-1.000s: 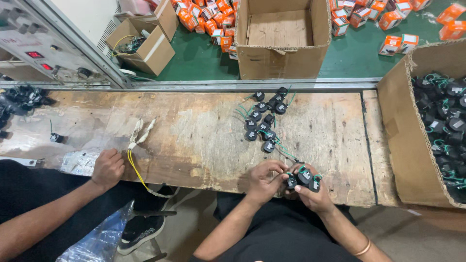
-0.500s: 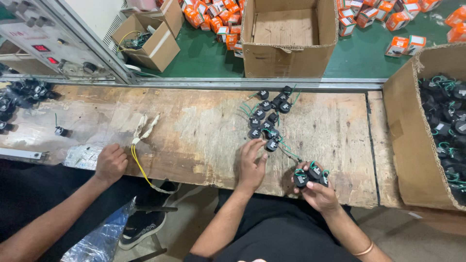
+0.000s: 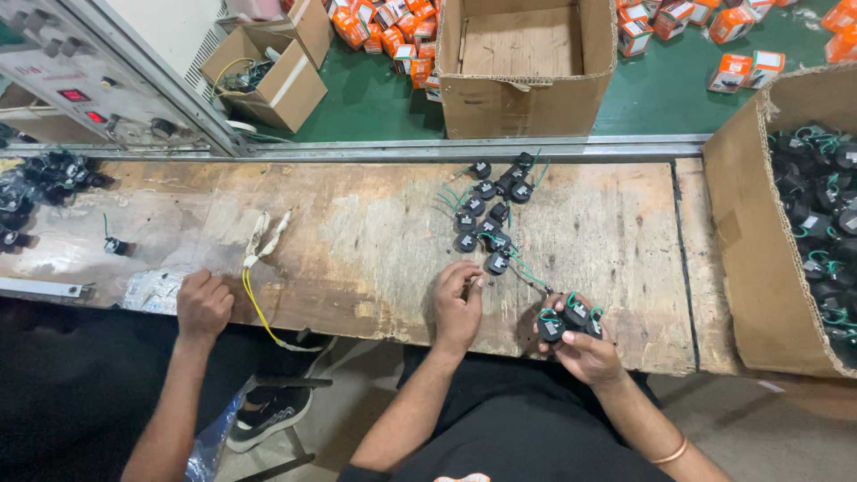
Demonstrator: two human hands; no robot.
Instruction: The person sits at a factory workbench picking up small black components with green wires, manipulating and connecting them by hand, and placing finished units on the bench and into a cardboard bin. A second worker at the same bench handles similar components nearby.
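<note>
near the lower centre of the frame, the left hand has slid back from the scattered black parts and now rests loosely curled. right hand still grips several black parts with green wires; its fingertips are hidden.

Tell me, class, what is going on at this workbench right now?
A person sits at a worn wooden bench. Their right hand holds a small bunch of black round parts with green wires, while the left hand rests on the bench, fingertips close to one part of a loose cluster of the same parts. An open cardboard box at the right is full of them. Further left, a co-worker's hand rests beside a yellow cable.
</note>
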